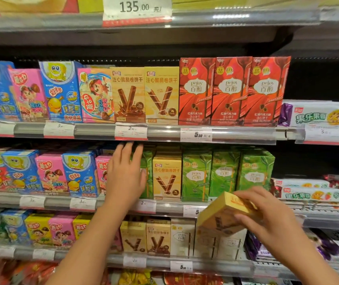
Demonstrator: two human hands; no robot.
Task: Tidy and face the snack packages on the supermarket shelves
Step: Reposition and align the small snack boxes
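My right hand (pixel 271 219) grips a yellow wafer-roll box (pixel 224 214), tilted in the air in front of the lower shelves. My left hand (pixel 126 173) reaches into the middle shelf with straight fingers, its palm against a box that it mostly hides, beside a green box (pixel 147 175). Just right of that stands an upright yellow wafer-roll box (pixel 167 177). Green Pejoy boxes (pixel 226 173) fill the row further right. Two more wafer-roll boxes (pixel 144 94) stand on the shelf above.
Red Pejoy boxes (pixel 234 91) stand on the upper shelf. Blue and pink cartoon snack boxes (pixel 47 171) fill the left side of every shelf. White biscuit packs (pixel 316 115) lie at the right. Price-tag rails (pixel 195 134) run along each shelf edge.
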